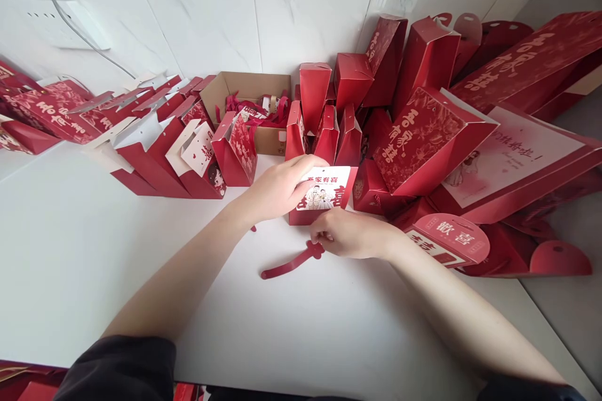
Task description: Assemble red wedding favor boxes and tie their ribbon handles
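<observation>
From my remote seat, nearest to the camera I see dark sleeves (117,369) at the bottom edge and two bare forearms reaching out over the white table (94,250). A red handle strip (286,268) lies flat on the tabletop and runs off to the left. Its shaped end is pinched between the thumb and the narrowed fingertips of the right hand (348,235), which hangs low over the table; I judge the fine pinch suits so thin a piece. Just beyond it the left hand (279,189) curls over the top left edge of the small red gift box (324,194), thumb in front and fingers closed behind. This looks to me like a steadying hold that keeps the box upright, with its white printed panel facing me. The box stands on the table near the centre, touching the heap behind it. To the right lies a box with a rounded flap (449,239), and past that are large red gift bags (423,138), tumbled against each other in the corner. On the left, folded red bags (155,150) lean in an overlapping row. Between the two groups an open cardboard carton (244,91) holds more red strips, close to the hands. Behind everything is the white marble wall (211,6).
</observation>
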